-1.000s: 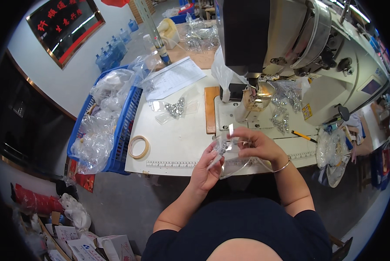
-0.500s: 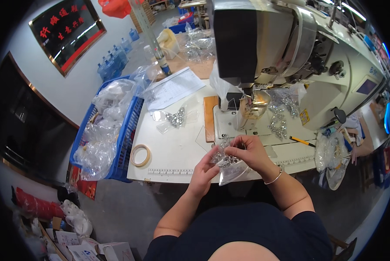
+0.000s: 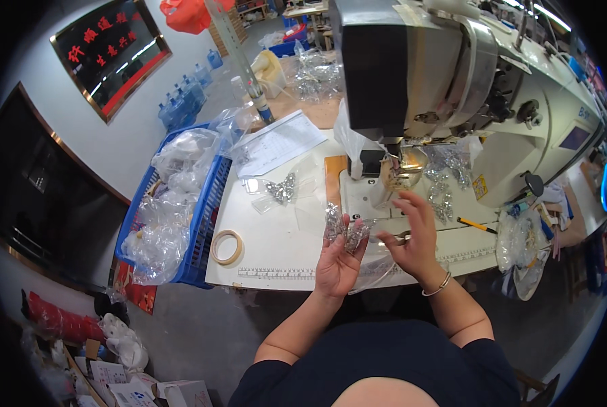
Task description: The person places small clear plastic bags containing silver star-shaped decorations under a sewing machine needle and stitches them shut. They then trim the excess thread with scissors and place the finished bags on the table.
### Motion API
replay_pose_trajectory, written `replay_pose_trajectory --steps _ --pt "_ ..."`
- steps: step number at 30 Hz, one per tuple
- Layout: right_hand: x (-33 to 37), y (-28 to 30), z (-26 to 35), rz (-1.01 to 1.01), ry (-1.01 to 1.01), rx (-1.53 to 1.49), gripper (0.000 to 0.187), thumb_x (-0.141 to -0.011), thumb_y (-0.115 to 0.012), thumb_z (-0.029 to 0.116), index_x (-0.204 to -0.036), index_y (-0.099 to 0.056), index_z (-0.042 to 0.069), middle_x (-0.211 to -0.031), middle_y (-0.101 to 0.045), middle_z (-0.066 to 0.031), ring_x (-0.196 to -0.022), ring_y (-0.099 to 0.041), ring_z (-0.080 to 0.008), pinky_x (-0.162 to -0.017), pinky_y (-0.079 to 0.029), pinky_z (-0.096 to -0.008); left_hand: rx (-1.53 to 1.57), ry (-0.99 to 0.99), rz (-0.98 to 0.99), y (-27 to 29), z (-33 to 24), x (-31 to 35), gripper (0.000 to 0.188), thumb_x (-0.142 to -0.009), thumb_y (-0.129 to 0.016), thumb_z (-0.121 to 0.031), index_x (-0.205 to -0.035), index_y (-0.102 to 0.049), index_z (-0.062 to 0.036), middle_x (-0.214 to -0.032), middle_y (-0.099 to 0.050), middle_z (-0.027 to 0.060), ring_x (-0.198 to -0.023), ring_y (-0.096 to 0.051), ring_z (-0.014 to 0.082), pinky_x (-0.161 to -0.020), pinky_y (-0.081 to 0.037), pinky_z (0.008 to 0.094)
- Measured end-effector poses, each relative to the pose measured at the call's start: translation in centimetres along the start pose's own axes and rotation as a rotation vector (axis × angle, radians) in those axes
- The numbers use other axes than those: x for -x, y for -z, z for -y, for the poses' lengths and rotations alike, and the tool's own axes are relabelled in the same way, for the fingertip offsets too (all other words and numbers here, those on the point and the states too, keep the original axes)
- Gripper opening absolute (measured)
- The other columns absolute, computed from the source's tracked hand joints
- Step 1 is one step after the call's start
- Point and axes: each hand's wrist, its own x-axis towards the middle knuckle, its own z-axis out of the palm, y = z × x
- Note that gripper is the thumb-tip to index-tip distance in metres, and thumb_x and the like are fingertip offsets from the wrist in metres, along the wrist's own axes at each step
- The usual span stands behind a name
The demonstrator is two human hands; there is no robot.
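The sewing machine (image 3: 551,112) stands just beyond your hands, its head overhanging the white table (image 3: 262,234); a wooden strip (image 3: 334,178) lies left of its plate, and a yellow pen (image 3: 476,224) lies to your right. A tape roll (image 3: 227,262) sits near the front edge, left. Your left hand (image 3: 339,264) is turned palm up, fingers and thumb lightly closed on the silver glittering piece (image 3: 357,235) above the table. Your right hand (image 3: 415,239) is raised beside it, thumb and fingers parted; I cannot tell whether anything small is tucked inside. The blue basket (image 3: 213,203) at left is heaped with clear plastic bags (image 3: 164,230).
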Motion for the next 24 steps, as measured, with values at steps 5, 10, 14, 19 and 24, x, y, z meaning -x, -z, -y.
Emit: replay_pose_trajectory --steps 5,10,14,19,24 --pt "-1.5 1.0 -1.3 0.574 -0.137 -0.22 0.032 -0.067 -0.077 0.027 -0.091 -0.066 0.01 -0.091 -0.061 -0.0087 -0.094 -0.057 -0.0226 -0.078 -0.047 -0.0329 0.069 0.052 0.048 0.7 1.9 1.3 0.042 -0.092 -0.046 -0.01 -0.133 -0.038 -0.0131 -0.136 -0.042 0.0053 -0.129 -0.037 0.0257 -0.109 -0.028 0.0465" --pt "-3.2 2.4 -3.9 0.851 -0.128 -0.255 0.027 -0.068 -0.076 0.029 -0.085 -0.066 0.01 -0.078 -0.061 -0.0045 -0.082 -0.058 -0.0225 -0.07 -0.047 -0.0331 -0.173 0.296 0.08 1.1 0.5 1.0 0.042 -0.096 -0.039 -0.023 -0.135 -0.034 -0.0076 -0.136 -0.041 0.0112 -0.129 -0.035 0.025 -0.107 -0.03 0.0445" --pt "-4.0 2.5 -3.8 0.694 0.018 -0.215 0.031 -0.069 -0.075 0.029 -0.091 -0.066 0.009 -0.083 -0.06 -0.0064 -0.083 -0.058 -0.0258 -0.071 -0.047 -0.0348 -0.157 0.282 -0.067 0.3 1.8 1.2 0.041 -0.099 -0.029 -0.023 -0.137 -0.029 -0.0088 -0.14 -0.036 0.0092 -0.128 -0.036 0.0247 -0.106 -0.031 0.0438" --pt "-3.3 0.9 -2.6 0.665 0.091 -0.191 0.032 -0.068 -0.075 0.024 -0.096 -0.065 0.011 -0.092 -0.055 -0.0072 -0.089 -0.055 -0.0259 -0.077 -0.045 -0.0342 -0.296 0.299 0.008 0.8 2.9 1.3 0.041 -0.099 -0.029 -0.028 -0.137 -0.028 -0.0125 -0.141 -0.033 0.0087 -0.129 -0.034 0.0249 -0.109 -0.026 0.0472" --pt "-3.8 0.4 -2.0 0.856 -0.104 -0.336 0.027 -0.07 -0.074 0.02 -0.089 -0.062 0.005 -0.09 -0.056 -0.0081 -0.086 -0.056 -0.0211 -0.075 -0.045 -0.0315 -0.308 0.304 -0.037 1.2 2.8 1.4 0.042 -0.099 -0.028 -0.03 -0.137 -0.029 -0.0108 -0.14 -0.035 0.0097 -0.13 -0.033 0.0267 -0.109 -0.025 0.0482"
